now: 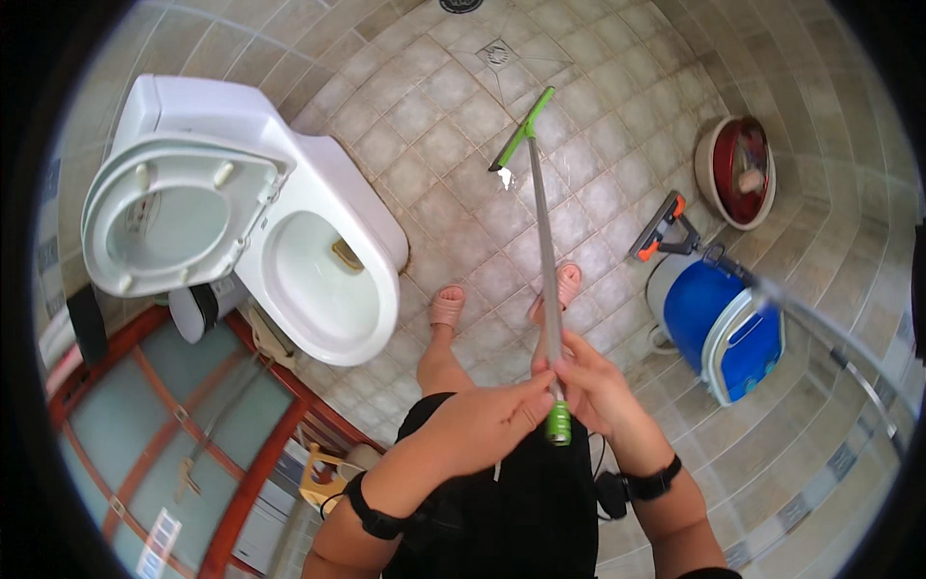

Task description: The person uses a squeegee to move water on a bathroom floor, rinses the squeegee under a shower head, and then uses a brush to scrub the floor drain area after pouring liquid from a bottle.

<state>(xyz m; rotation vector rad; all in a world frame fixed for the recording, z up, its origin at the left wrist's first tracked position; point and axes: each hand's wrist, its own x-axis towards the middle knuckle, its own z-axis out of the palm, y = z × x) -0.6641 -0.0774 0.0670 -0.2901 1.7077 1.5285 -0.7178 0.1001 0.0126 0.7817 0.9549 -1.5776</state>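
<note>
Over the tiled bathroom floor point(463, 106), I see both hands clamped on one long-handled squeegee point(542, 241). Left hand point(487, 420) pinches the metal pole just above the green end grip, fingers closed around it. Right hand point(593, 386) wraps the same pole from the other side, touching the left. Pole runs away from the body; green blade head rests on the tiles near the floor drain point(498, 55). Feet in pink slippers point(449, 306) stand either side of the pole. Toilet point(289, 241) at left, seat and lid raised. Blue mop bucket point(721, 328) at right, orange-and-black mop head point(658, 227) leaning above it, red-lined basin point(738, 172) beyond.
</note>
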